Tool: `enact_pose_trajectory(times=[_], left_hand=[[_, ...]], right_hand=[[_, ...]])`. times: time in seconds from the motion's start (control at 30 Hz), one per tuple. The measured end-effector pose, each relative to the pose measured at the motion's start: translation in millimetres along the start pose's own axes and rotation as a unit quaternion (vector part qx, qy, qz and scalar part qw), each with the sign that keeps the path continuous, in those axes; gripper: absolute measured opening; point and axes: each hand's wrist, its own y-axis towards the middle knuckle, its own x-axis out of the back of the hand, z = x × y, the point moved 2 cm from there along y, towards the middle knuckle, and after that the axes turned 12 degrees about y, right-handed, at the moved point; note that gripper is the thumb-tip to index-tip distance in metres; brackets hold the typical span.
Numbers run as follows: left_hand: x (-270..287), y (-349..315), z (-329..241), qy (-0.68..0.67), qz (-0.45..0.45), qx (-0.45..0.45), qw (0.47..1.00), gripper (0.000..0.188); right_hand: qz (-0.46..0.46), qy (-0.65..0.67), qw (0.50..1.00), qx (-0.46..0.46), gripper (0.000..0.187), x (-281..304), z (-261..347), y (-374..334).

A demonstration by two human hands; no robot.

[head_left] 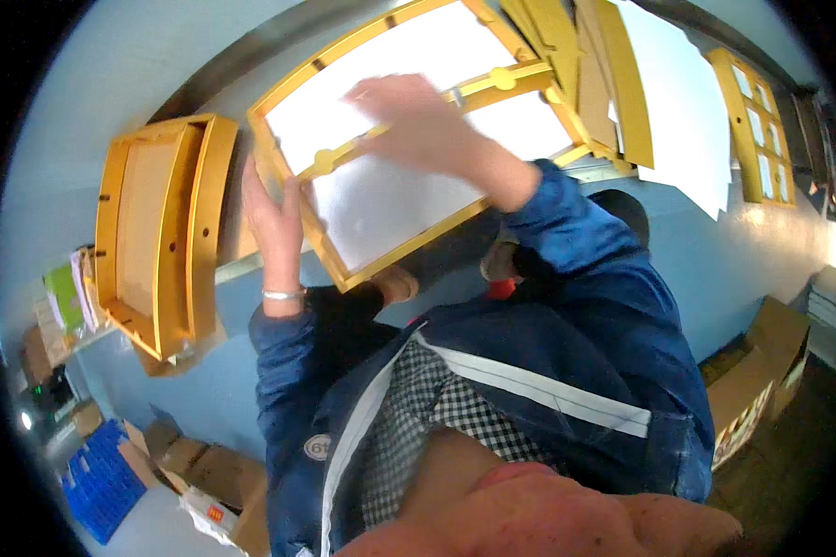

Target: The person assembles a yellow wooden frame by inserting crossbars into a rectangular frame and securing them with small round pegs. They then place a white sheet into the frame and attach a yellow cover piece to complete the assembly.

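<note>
A shallow yellow wooden frame (381, 265) with white panels lies tilted in front of me. A yellow bar with rounded tabs (323, 161) crosses its middle. My left hand (274, 223) rests against the frame's left side, fingers stretched upward along the outer wall and thumb at the edge. Over the middle bar is my right hand (418, 121), smeared by motion. Its fingers cannot be made out clearly, nor whether they touch the bar or hold anything.
Yellow wooden trays (158, 241) stand to the left. At the right are yellow boards (622, 84), a large white sheet (683, 111) and a yellow frame with white panes (762, 125). Cardboard boxes (757, 371) and a blue crate (102, 478) sit lower down.
</note>
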Motion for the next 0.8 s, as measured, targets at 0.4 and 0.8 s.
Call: enact_pose_trajectory(times=[0.4, 0.8], left_hand=[[-195, 66, -336, -0.087, 0.144, -0.28, 0.945, 0.036], [-206, 67, -325, -0.017, 0.069, -0.238, 0.969, 0.019]], right_hand=[[0.088, 0.051, 0.894, -0.436, 0.045, 135, -158, -149], [0.083, 0.087, 0.929, -0.349, 0.031, 146, -154, -160]])
